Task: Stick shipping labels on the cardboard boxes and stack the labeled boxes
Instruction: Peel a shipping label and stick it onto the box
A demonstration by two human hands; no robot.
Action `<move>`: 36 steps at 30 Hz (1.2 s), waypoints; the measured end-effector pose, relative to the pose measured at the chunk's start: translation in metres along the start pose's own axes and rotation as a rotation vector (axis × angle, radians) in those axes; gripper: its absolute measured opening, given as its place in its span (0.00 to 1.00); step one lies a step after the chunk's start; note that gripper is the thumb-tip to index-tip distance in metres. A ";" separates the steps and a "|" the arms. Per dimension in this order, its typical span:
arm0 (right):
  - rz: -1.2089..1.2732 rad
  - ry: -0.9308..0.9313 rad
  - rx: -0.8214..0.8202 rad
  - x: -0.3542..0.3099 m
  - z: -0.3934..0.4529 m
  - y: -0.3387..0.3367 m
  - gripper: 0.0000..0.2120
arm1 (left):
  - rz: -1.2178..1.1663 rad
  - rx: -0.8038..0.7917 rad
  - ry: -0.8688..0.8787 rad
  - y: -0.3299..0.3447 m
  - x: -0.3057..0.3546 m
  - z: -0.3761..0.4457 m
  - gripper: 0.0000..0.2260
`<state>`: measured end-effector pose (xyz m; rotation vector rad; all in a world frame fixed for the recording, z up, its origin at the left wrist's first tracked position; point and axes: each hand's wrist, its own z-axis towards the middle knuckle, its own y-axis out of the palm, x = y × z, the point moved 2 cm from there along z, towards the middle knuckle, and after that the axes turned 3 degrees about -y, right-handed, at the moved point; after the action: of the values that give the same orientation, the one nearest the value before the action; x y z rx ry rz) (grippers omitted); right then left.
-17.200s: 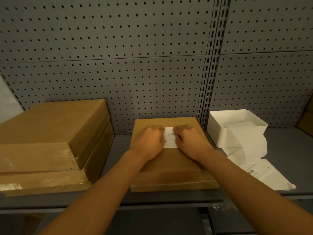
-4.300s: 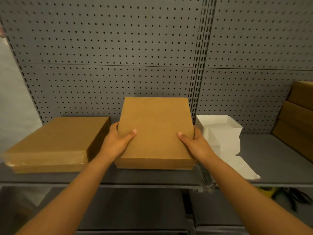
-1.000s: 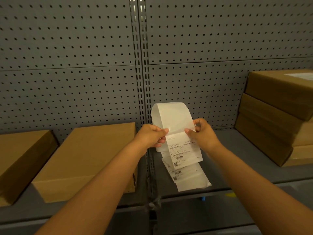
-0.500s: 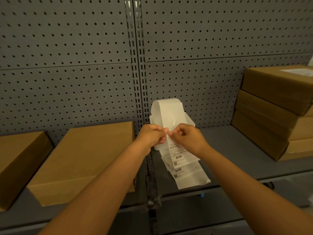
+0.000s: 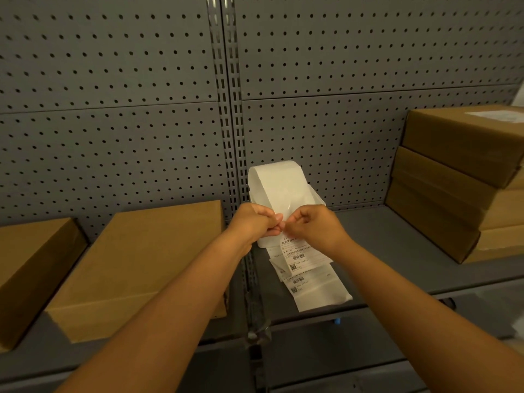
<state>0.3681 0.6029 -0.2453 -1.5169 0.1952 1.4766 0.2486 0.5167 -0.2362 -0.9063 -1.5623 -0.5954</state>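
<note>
pinching label strip [image 5: 295,252] edge, left grip [image 5: 253,222], right grip [image 5: 314,226], beside unlabeled box [image 5: 141,268]

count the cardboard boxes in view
5: two unlabeled boxes on the left shelf, far-left box and box beside it; three stacked at right, top, middle, bottom. More may lie out of frame.

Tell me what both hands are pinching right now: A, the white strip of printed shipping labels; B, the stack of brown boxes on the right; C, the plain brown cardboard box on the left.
A: the left hand and right hand meet on the white strip of printed shipping labels, touching no box.
</note>
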 end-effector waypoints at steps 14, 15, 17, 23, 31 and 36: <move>0.119 0.076 0.003 0.000 -0.001 0.000 0.05 | 0.070 0.052 0.085 0.002 0.003 -0.003 0.01; 0.147 0.082 0.004 -0.001 -0.001 0.000 0.04 | 0.079 0.065 0.090 0.002 0.003 -0.002 0.01; 0.195 0.096 0.004 -0.001 -0.001 0.001 0.03 | 0.098 0.087 0.102 0.002 0.004 -0.002 0.01; 0.188 0.127 0.035 -0.002 -0.001 0.002 0.03 | 0.136 0.104 0.127 0.004 0.004 0.000 0.04; 0.213 0.232 0.046 0.007 0.002 -0.005 0.05 | 0.161 0.161 0.108 -0.009 0.011 0.005 0.07; 0.236 0.258 0.078 0.015 -0.001 -0.016 0.06 | 0.161 0.171 0.088 -0.019 0.011 0.010 0.04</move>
<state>0.3833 0.6176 -0.2504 -1.6612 0.5956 1.4310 0.2265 0.5162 -0.2254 -0.8549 -1.4226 -0.3761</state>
